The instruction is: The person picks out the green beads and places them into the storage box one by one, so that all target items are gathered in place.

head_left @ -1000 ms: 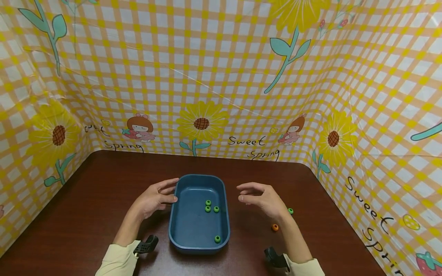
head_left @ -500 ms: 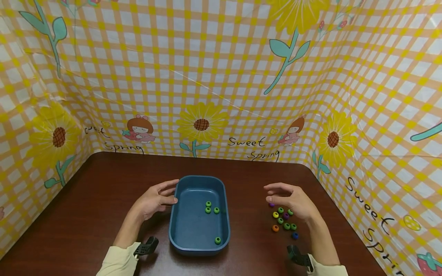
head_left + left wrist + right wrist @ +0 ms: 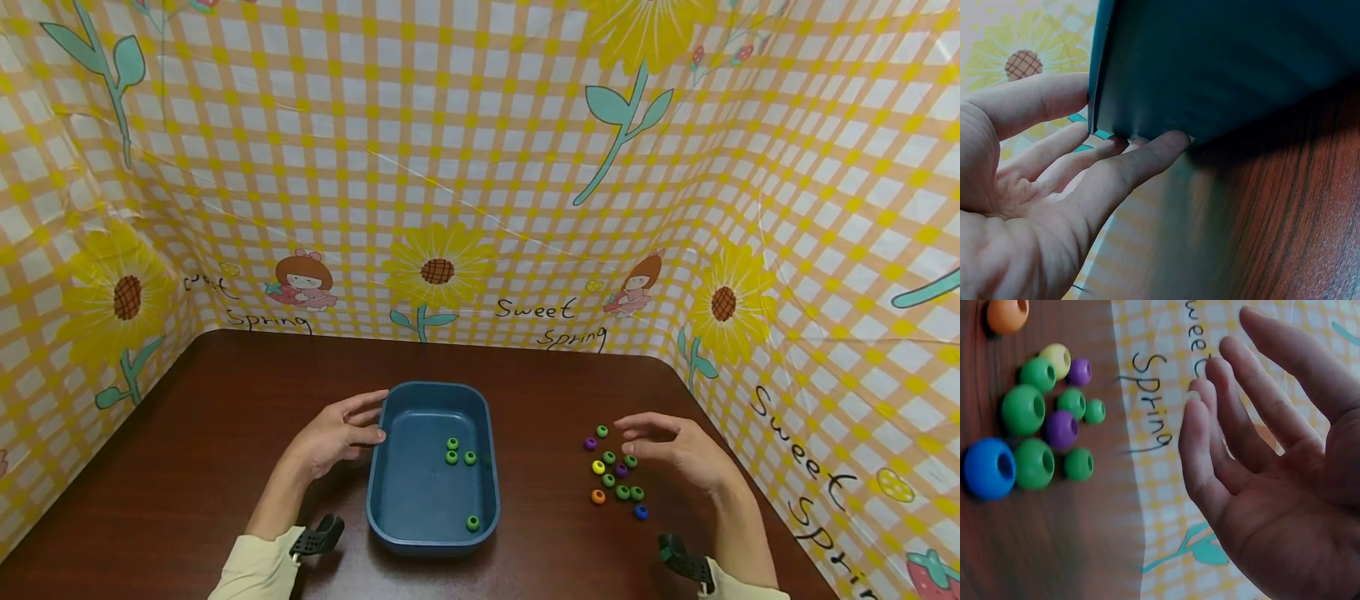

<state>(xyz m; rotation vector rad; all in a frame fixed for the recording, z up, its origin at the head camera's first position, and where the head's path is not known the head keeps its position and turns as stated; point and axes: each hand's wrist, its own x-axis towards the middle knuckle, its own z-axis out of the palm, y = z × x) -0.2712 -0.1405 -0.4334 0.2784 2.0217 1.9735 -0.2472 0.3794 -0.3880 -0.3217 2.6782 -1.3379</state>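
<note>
While the blue bin point(image 3: 420, 496) is touched along its side by the left hand point(image 3: 326, 437), the right hand point(image 3: 686, 452) is held over the table point(image 3: 262, 375), well apart from it. The left fingers are spread and only slightly bent, with the rim met by the index fingertip; whether the wall's actually pressed by the thumb can't be told. The right fingers are curved pretty loosely, thumb apart from the rest.

Just left of the right hand, a bunch of loose beads is scattered: six green beads point(image 3: 623, 495), two purple beads point(image 3: 590, 446), a yellow bead point(image 3: 597, 471), an orange bead point(image 3: 597, 500) and a blue bead point(image 3: 641, 515). Four more green beads point(image 3: 452, 460) are contained in the bin, to the left hand's right: three bunched up, one off nearer the wearer.

Both wrists are fitted with black mounts point(image 3: 318, 537), pale sleeves point(image 3: 258, 562) are worn, and beyond both hands a checked sunflower cloth point(image 3: 525, 242) is hung.
</note>
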